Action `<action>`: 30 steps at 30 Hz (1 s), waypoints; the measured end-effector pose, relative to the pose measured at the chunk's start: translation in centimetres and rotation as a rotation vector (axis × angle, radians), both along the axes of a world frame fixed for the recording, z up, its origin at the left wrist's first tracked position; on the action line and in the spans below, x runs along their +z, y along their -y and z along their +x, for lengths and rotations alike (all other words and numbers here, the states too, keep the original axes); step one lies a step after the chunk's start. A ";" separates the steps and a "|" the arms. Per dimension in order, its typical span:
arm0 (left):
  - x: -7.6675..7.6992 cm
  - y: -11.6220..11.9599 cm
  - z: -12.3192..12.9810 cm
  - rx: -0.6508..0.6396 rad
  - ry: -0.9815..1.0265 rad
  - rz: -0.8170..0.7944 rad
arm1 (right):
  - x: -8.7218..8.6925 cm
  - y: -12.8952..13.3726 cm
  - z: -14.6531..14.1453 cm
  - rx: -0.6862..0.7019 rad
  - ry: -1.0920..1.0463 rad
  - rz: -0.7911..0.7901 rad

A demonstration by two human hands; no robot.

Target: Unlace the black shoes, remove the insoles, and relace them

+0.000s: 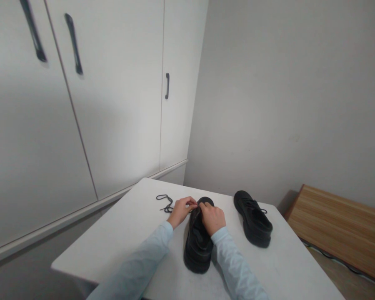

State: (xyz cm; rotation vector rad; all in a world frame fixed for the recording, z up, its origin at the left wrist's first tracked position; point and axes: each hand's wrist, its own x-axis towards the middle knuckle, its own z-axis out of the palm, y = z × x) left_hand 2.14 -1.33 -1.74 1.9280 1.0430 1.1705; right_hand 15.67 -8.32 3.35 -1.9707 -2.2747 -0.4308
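1. Two black shoes are in view on a white table [121, 237]. The near shoe [198, 252] is set mid-table between the forearms, toe away and heel toward the wearer, probably so the lacing area can be reached from both sides.
2. Left hand [181, 210]: thumb and fingers are brought in narrow at the front of that shoe's opening. Whether anything is pinched can't be told, it's just too small.
3. Right hand [213, 217]: fingers are curled over the same spot from the other side, likely so the upper is steadied. What's held, if anything, is hidden too.
4. A dark lace [170, 203] is left lying in loose curves just beside the left hand, easily reached by the look of it.
5. The far shoe [250, 218] is parked well apart on the right, lace showing on it, so elbow room seems to be kept.
6. Table's backed by white cabinets [121, 91] and a grey wall [284, 104]; a wood-grain board [343, 227] is seen at right. Main blocker: the lacing is covered by the hands themselves.
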 end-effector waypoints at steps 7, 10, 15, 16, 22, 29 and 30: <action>-0.2 -0.1 0.0 -0.023 0.023 -0.014 | 0.1 0.0 -0.1 -0.007 0.003 -0.003; -0.3 -0.1 0.1 -0.045 0.038 -0.013 | 0.2 0.0 -0.2 -0.014 0.007 -0.003; -0.3 0.2 0.4 -0.089 0.044 0.035 | -0.2 -0.1 -0.1 -0.047 -0.012 0.009; -0.2 0.4 0.5 -0.094 0.034 0.052 | -0.3 -0.1 -0.1 -0.055 -0.025 0.018; 0.5 1.0 1.1 -0.147 -0.034 0.078 | -0.6 0.2 0.3 -0.126 -0.127 0.061; 0.5 0.1 1.4 -0.216 -0.055 0.038 | -0.3 0.6 0.4 -0.182 -0.186 0.091; 0.5 -0.2 1.3 -0.230 -0.068 0.027 | -0.4 0.7 0.4 -0.181 -0.200 0.103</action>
